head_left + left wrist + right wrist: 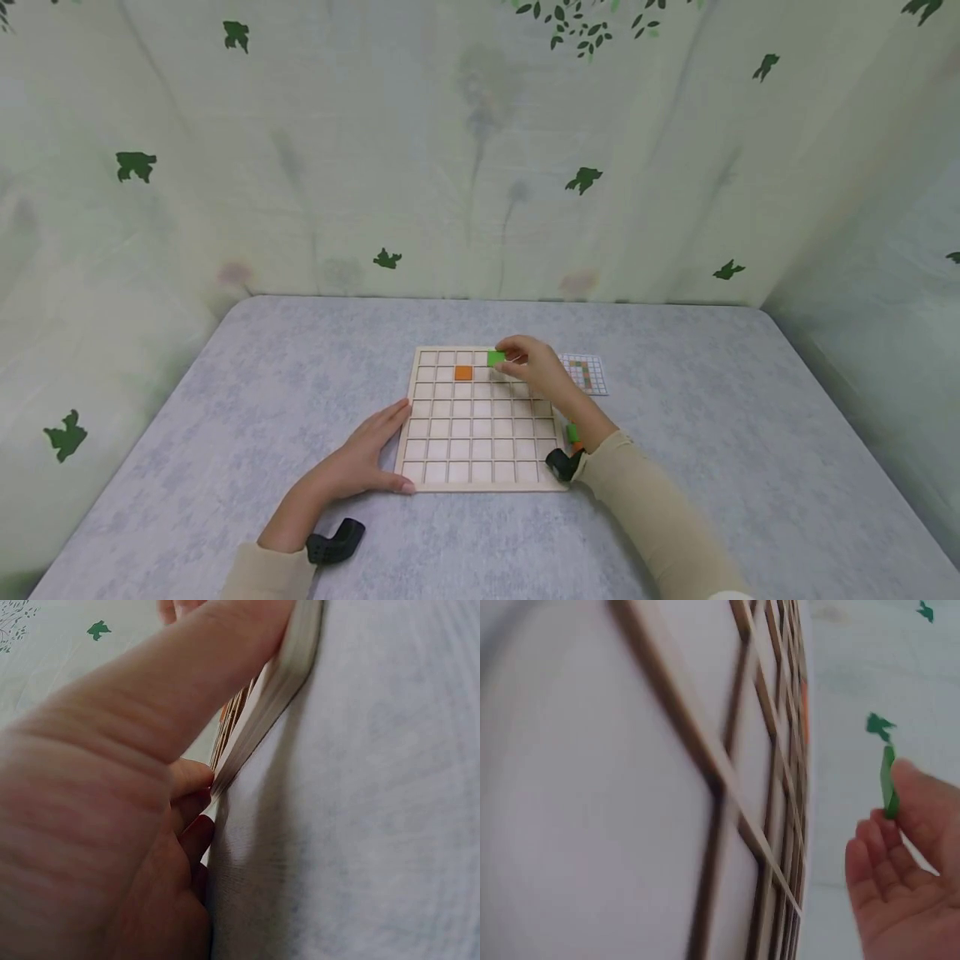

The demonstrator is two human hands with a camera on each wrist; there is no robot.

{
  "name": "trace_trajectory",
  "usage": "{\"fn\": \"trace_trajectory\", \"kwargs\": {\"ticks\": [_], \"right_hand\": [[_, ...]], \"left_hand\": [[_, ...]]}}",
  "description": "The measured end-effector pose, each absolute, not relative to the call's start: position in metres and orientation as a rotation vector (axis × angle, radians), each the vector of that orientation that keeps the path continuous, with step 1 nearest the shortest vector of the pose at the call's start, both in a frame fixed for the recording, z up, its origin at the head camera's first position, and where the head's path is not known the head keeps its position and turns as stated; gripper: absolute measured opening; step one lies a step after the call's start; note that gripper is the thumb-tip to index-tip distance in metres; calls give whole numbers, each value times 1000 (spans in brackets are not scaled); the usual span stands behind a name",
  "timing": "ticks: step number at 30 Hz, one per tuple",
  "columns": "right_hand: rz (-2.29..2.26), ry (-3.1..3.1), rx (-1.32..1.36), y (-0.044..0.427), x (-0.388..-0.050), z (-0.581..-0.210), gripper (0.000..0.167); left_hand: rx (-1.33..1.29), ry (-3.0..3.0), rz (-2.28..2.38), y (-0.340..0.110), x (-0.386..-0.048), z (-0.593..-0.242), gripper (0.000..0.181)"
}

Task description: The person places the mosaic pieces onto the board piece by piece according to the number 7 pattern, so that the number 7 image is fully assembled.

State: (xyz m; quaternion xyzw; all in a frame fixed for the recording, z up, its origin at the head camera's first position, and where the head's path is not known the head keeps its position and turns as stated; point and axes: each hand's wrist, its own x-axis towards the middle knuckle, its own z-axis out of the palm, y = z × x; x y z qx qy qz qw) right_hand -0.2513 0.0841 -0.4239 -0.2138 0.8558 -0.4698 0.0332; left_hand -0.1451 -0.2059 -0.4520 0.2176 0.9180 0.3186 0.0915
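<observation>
A wooden grid board [480,487] lies on the table, with an orange square tile [463,372] in one of its upper cells. Over the board's far edge, my right hand [542,367] pinches a green square tile [496,358] between thumb and fingers. The right wrist view shows this green tile [888,784] edge-on and raised off the grid. My left hand [363,454] rests against the board's left side with fairly straight fingers, its thumb at the near left corner. In the left wrist view the thumb [150,690] lies along the board's side wall [289,675].
Right of the board lies a printed pattern card [596,377], partly behind the right hand. Another green piece [573,433] and an orange piece sit near the right forearm, partly hidden. A leaf-patterned curtain [480,150] stands behind the table [262,367].
</observation>
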Motion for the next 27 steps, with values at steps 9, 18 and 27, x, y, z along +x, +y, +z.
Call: {"fn": "trace_trajectory", "kwargs": {"ticks": [9,18,27], "right_hand": [[-1381,2568,-595,70,-261,-446,24],[-1240,2616,-603,64,-265,-445,23],[-1190,2579,-655,65,-266,-443,31]], "left_hand": [[619,2708,957,-206,-146,-451,115],[610,2701,969,-207,-147,-453,117],[637,2709,981,-207,-147,-454,115]]}}
